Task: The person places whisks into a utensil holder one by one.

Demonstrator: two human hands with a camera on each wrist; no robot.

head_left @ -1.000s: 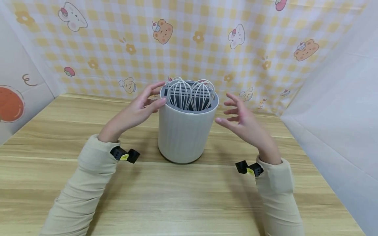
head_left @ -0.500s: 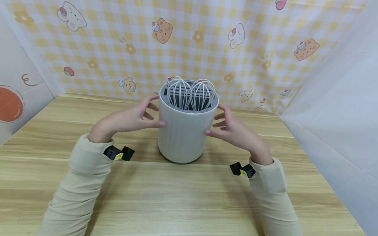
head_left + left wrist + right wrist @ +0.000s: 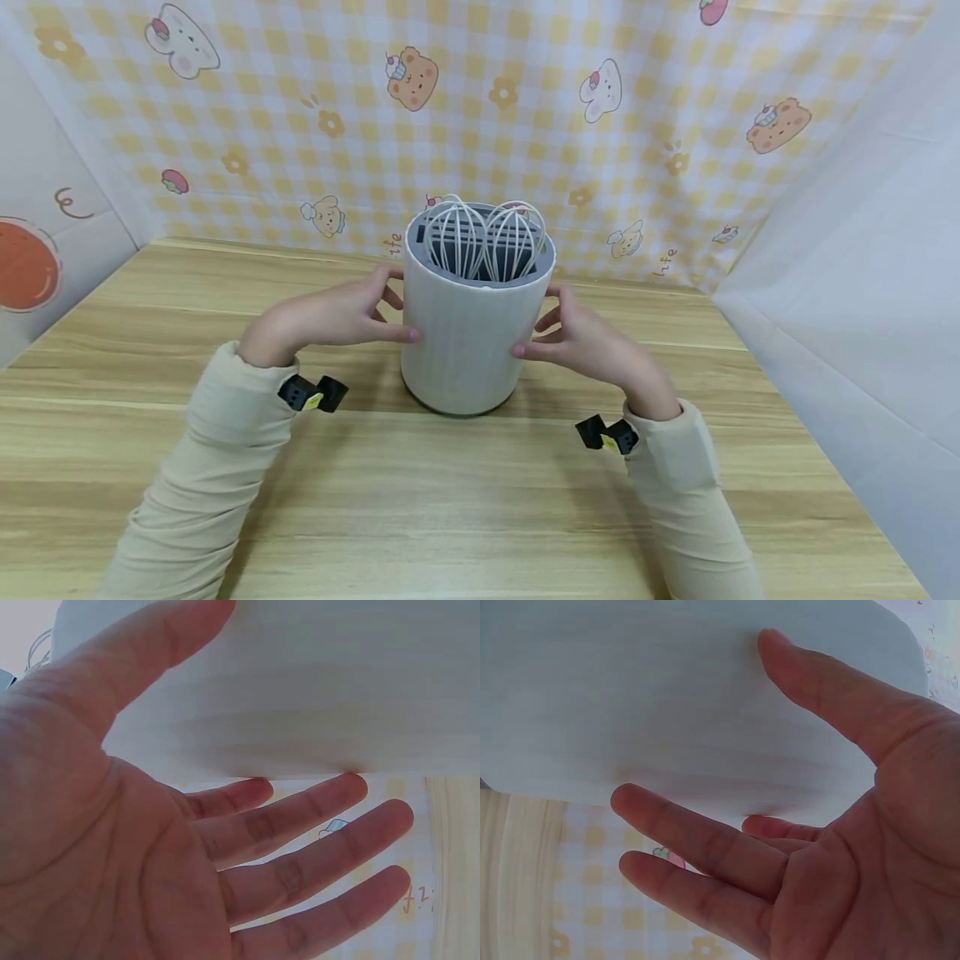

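Observation:
A white ribbed knife and utensil holder (image 3: 468,346) stands upright on the table in the head view. Wire loops of two whisks, the left whisk (image 3: 456,242) and the right whisk (image 3: 514,242), stick out of its grey slotted top. My left hand (image 3: 348,312) touches the holder's left side, thumb on the front and fingers spread toward the back. On the opposite side my right hand (image 3: 581,342) lies likewise, its thumb against the lower front. Both wrist views show fairly straight fingers, some fingertips meeting the white wall and others apart from it.
The wooden table (image 3: 450,517) extends in front of the holder and to both sides. Close behind stands a yellow checked cloth (image 3: 480,150) with cartoon prints. White side panels, including the right panel (image 3: 847,275), border the table.
Both hands have come down from near the holder's rim, and the right hand has moved inward. Thumbs and fingers now touch its sides. Holder and whisks have stayed put.

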